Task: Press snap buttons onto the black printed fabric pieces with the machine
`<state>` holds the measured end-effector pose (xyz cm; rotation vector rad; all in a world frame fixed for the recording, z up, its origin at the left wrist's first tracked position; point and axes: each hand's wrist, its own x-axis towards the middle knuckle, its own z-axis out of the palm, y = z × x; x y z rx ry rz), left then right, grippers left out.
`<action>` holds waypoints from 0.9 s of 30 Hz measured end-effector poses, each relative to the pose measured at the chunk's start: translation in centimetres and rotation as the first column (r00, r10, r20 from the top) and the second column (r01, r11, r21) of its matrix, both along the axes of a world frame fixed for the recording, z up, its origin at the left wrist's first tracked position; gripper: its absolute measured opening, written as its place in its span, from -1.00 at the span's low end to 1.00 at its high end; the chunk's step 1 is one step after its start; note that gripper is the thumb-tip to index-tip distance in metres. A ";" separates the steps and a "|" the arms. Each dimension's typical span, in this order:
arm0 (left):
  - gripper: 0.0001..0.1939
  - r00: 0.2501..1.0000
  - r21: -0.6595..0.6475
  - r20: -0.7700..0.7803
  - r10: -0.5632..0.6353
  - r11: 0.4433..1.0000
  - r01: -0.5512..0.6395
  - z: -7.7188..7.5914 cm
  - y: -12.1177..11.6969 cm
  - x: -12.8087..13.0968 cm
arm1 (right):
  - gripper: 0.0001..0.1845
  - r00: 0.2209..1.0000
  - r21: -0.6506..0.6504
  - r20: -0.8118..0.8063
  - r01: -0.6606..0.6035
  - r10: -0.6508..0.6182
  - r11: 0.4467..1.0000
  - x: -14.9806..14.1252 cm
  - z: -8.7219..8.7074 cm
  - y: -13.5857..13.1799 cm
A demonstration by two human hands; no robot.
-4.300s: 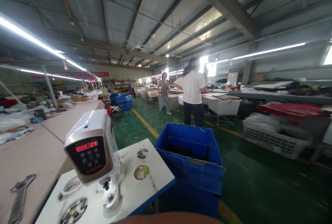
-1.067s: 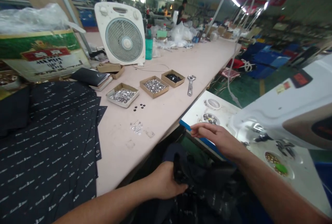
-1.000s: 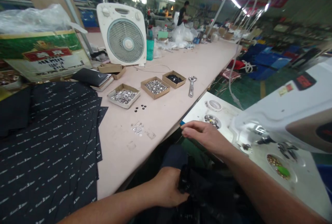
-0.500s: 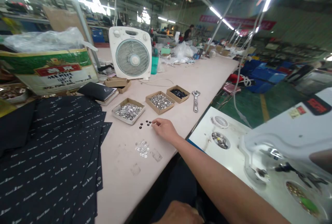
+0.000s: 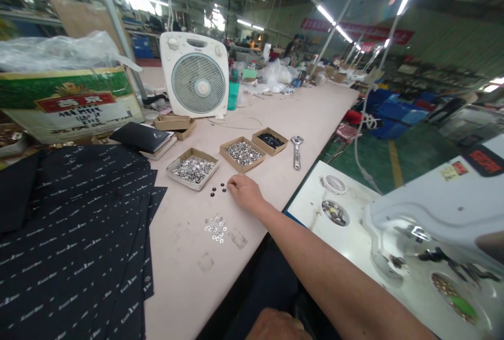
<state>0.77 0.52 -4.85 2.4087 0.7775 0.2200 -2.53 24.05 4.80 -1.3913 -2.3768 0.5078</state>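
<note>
- Three open cardboard trays block the way beyond the right hand.
- Bare tabletop lies between that hand and the adjustable wrench.
- Small black discs stand just left of its fingertips.
- An open strip separates the printed black fabric from the silvery rings.

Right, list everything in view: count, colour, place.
table: one, pinkish, centre
fan: one, white, far side of table
parts boxes: three, brownish, before the fan
discs: four visible, black, before the boxes
washers: many, silver, below discs
wrench: one, silver, right of boxes
patterned cloth: count unclear, black, left
notebook: one, black, behind cloth
carton: one, green and white, left
container: one, teal, beside fan
machine: one, white, right
bins: several, blue, right background
co-worker: one, dark top, background
right hand: one, bare, beside discs
left hand: one, bare, bottom edge
</note>
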 end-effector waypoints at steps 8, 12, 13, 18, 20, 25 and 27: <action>-0.74 0.992 -0.032 0.122 0.005 0.999 -0.001 4.7 -0.3 -3.1 | -0.97 0.871 -0.306 -0.470 -0.010 -0.142 0.952 5.6 1.9 -4.6; -0.71 0.980 0.059 0.196 0.044 0.997 -0.056 6.1 -1.3 -4.4 | -0.81 0.743 -0.479 -0.586 0.004 -0.323 0.878 13.2 2.7 -12.8; -0.70 0.978 0.098 0.208 0.027 0.994 -0.049 6.2 -1.5 -4.5 | -0.78 0.714 -0.528 -0.589 0.014 -0.378 0.849 15.1 2.8 -15.3; -0.74 0.953 0.296 0.276 -0.122 0.955 0.036 6.8 -3.2 -4.0 | -0.81 0.618 -0.718 -0.513 0.073 -0.596 0.693 21.2 2.2 -27.2; -0.74 0.936 0.340 0.308 -0.173 0.939 0.062 7.2 -4.1 -3.5 | -0.83 0.604 -0.737 -0.496 0.086 -0.624 0.670 22.1 1.8 -30.6; -0.74 0.912 0.394 0.345 -0.223 0.916 0.075 8.8 -5.7 -2.3 | -0.85 0.537 -0.731 -0.500 0.158 -0.679 0.663 23.0 1.5 -34.9; -0.75 0.912 0.396 0.345 -0.224 0.915 0.075 9.4 -6.0 -2.0 | -0.87 0.528 -0.704 -0.524 0.173 -0.669 0.689 23.3 1.5 -35.6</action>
